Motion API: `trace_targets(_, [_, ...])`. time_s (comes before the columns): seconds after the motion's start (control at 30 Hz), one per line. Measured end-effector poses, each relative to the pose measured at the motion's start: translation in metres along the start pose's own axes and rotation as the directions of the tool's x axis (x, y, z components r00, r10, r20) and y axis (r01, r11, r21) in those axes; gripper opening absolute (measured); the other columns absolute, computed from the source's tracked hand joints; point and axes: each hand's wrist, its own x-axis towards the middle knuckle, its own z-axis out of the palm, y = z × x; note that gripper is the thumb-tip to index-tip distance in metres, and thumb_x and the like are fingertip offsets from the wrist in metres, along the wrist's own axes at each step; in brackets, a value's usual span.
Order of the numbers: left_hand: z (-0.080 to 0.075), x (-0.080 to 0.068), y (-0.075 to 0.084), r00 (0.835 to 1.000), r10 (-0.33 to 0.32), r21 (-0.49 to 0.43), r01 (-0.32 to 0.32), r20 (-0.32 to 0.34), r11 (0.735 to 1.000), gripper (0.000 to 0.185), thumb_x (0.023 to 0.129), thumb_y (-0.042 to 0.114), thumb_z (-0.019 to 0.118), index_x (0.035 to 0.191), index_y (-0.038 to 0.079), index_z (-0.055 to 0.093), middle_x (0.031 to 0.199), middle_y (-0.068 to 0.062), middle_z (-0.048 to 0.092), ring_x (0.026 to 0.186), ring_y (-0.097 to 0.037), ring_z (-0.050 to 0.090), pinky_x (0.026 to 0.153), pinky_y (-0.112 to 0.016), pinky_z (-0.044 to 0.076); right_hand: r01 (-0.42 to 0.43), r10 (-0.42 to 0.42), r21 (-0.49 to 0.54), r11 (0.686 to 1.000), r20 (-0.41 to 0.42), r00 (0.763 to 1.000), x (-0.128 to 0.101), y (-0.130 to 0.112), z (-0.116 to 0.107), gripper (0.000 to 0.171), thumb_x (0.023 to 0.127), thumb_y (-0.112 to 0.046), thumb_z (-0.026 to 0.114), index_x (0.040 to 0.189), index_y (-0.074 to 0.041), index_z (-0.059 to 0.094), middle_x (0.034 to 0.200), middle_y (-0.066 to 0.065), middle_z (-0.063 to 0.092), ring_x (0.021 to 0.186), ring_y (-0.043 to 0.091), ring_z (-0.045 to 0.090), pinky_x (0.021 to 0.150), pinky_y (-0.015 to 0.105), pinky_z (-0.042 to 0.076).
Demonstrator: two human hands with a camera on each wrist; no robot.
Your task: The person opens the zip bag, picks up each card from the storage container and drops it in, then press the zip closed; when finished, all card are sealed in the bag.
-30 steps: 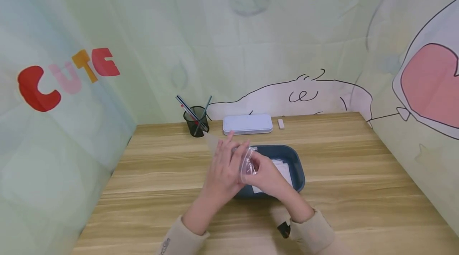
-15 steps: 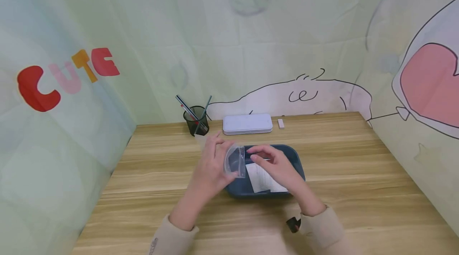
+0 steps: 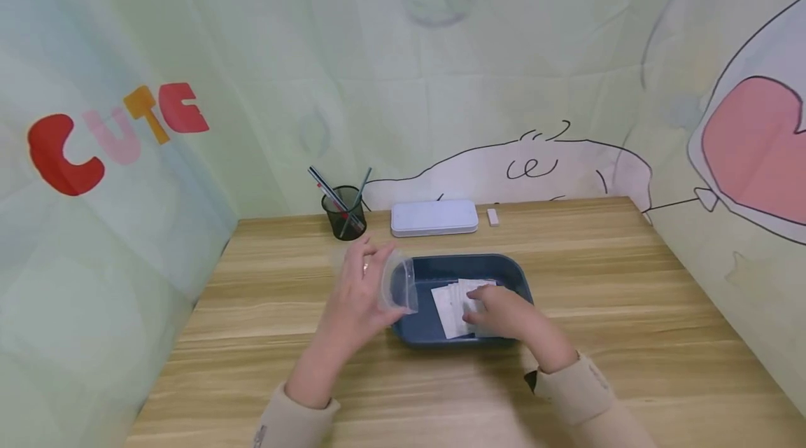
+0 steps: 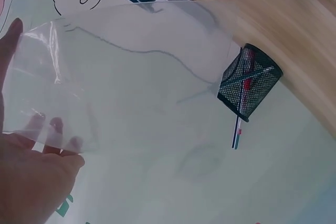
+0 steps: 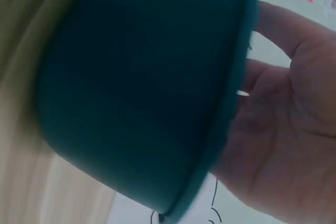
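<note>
My left hand [image 3: 352, 297] grips a clear plastic zip bag [image 3: 401, 285], its mouth spread and facing right over the left end of a dark blue tray [image 3: 420, 325]. In the left wrist view the bag [image 4: 131, 77] stretches out flat beyond the fingers and looks empty. Several white paper slips [image 3: 446, 308] lie overlapped in the tray. Over their right part is my right hand [image 3: 506, 311], thumb and fingers spread apart. In the right wrist view the tray's wall [image 5: 142, 93] hides the fingertips of the right hand [image 5: 289, 114].
Behind the tray stand a black mesh pen holder [image 3: 344, 217] with several pens and a white pencil case [image 3: 434, 218]. A small white eraser [image 3: 493, 217] lies right of the case. Printed cloth walls [image 3: 428, 105] border the wooden table [image 3: 264, 308].
My right hand has let go of the bag's mouth and moved down right to the slips in the tray. The left hand has shifted left with the bag.
</note>
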Motion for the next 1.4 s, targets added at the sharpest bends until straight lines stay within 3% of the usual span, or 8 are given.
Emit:
trace_targets(0.13, [0.002, -0.001, 0.0, 1.0, 0.003, 0.001, -0.003, -0.002, 1.0, 0.103, 0.05, 0.033, 0.096, 0.137, 0.006, 0.046, 0.124, -0.022, 0.043, 0.135, -0.036, 0.028, 0.104, -0.051, 0.034, -0.037, 0.038, -0.081, 0.996, 0.013, 0.999, 0.001, 0.0, 0.008, 0.046, 0.092, -0.026, 0.065, 0.123, 0.008, 0.06, 0.124, 0.026, 0.057, 0.117, 0.037, 0.053, 0.098, 0.05, 0.042])
trace_targets(0.27, [0.004, -0.003, 0.0, 1.0, 0.01, 0.004, -0.01, -0.005, 1.0, 0.102, 0.049, 0.03, 0.096, 0.135, 0.006, 0.048, 0.12, -0.02, 0.044, 0.132, -0.038, 0.032, 0.103, -0.051, 0.035, -0.043, 0.045, -0.13, 0.991, 0.01, 0.999, 0.003, 0.002, 0.015, 0.037, 0.091, -0.026, 0.065, 0.11, 0.005, 0.064, 0.104, 0.021, 0.062, 0.09, 0.029, 0.061, 0.083, 0.044, 0.05])
trace_targets(0.37, [0.006, -0.005, -0.001, 1.0, 0.011, 0.001, -0.011, 0.002, 1.0, 0.103, 0.049, 0.03, 0.096, 0.136, 0.006, 0.047, 0.119, -0.018, 0.043, 0.132, -0.038, 0.032, 0.105, -0.05, 0.033, -0.007, 0.007, -0.149, 0.989, -0.003, 1.0, 0.004, 0.001, 0.019, 0.024, 0.09, -0.025, 0.067, 0.094, -0.001, 0.066, 0.085, 0.01, 0.059, 0.069, 0.019, 0.051, 0.068, 0.039, 0.048])
trace_targets(0.43, [0.008, -0.005, -0.002, 1.0, 0.013, 0.002, -0.013, 0.003, 1.0, 0.103, 0.049, 0.03, 0.096, 0.136, 0.005, 0.047, 0.118, -0.018, 0.043, 0.132, -0.038, 0.031, 0.107, -0.048, 0.031, 0.014, -0.019, -0.16, 0.987, -0.027, 0.999, 0.004, -0.001, 0.021, 0.02, 0.089, -0.025, 0.068, 0.087, -0.004, 0.067, 0.081, 0.007, 0.058, 0.066, 0.018, 0.049, 0.065, 0.038, 0.047])
trace_targets(0.83, [0.011, -0.01, -0.002, 0.999, -0.026, 0.023, 0.025, 0.036, 0.999, 0.102, 0.051, 0.029, 0.096, 0.137, 0.006, 0.047, 0.118, -0.017, 0.044, 0.136, -0.034, 0.026, 0.11, -0.043, 0.027, 0.041, -0.049, -0.146, 0.988, -0.056, 0.997, 0.014, -0.012, 0.033, 0.023, 0.086, -0.025, 0.072, 0.095, -0.004, 0.072, 0.09, 0.008, 0.066, 0.066, 0.016, 0.051, 0.063, 0.034, 0.047])
trace_targets(1.03, [0.011, -0.011, -0.002, 0.998, -0.042, 0.033, 0.04, 0.051, 0.999, 0.101, 0.053, 0.029, 0.096, 0.138, 0.006, 0.045, 0.12, -0.016, 0.043, 0.137, -0.033, 0.025, 0.111, -0.042, 0.025, 0.079, -0.081, -0.031, 0.996, -0.088, 0.993, 0.021, -0.014, 0.036, 0.029, 0.086, -0.021, 0.072, 0.108, -0.002, 0.072, 0.105, 0.012, 0.069, 0.087, 0.019, 0.064, 0.08, 0.04, 0.053])
trace_targets(1.27, [0.012, -0.012, -0.004, 0.997, -0.055, 0.033, 0.053, 0.049, 0.998, 0.1, 0.054, 0.029, 0.096, 0.138, 0.007, 0.045, 0.12, -0.016, 0.043, 0.137, -0.033, 0.025, 0.111, -0.042, 0.026, -0.032, 0.024, -0.048, 0.998, -0.152, 0.988, 0.03, -0.011, 0.032, 0.043, 0.077, -0.029, 0.081, 0.112, -0.008, 0.071, 0.11, 0.013, 0.065, 0.098, 0.027, 0.061, 0.083, 0.044, 0.052])
trace_targets(1.4, [0.013, -0.012, -0.005, 0.996, -0.073, 0.039, 0.071, 0.056, 0.997, 0.101, 0.054, 0.029, 0.095, 0.139, 0.008, 0.045, 0.122, -0.015, 0.043, 0.138, -0.032, 0.024, 0.111, -0.042, 0.025, -0.104, 0.095, -0.048, 0.993, -0.151, 0.984, 0.034, -0.007, 0.032, 0.054, 0.067, -0.032, 0.088, 0.111, -0.006, 0.069, 0.107, 0.015, 0.058, 0.089, 0.026, 0.056, 0.081, 0.043, 0.052])
